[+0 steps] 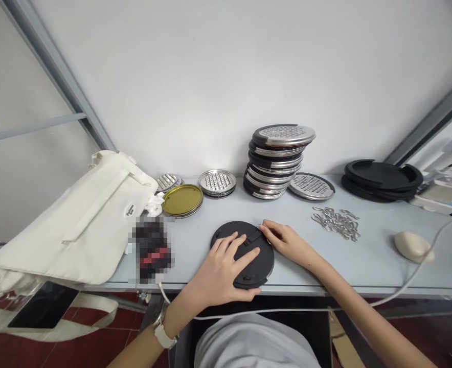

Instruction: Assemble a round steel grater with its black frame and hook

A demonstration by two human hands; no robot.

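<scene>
A round black plastic disc point(245, 266), apparently a grater's holder lying with its underside up, rests near the front edge of the table. My left hand point(226, 263) grips it, fingers spread across its face and thumb at the near rim. At the disc's far right edge, my right hand point(283, 240) is closed in a pinch on a small shiny metal piece, mostly hidden by the fingertips. It resembles the loose metal hooks point(337, 223) piled to the right.
Behind stands a tall stack of round graters point(275, 163), with another grater point(312, 186) beside it. Metal grater plates point(217, 182) and gold-coloured discs point(182, 200) lie left; black holders point(383, 179) right. A white bag point(76, 220), blurred phone-like item point(153, 250), white cable point(410, 289) and mouse point(412, 246) surround.
</scene>
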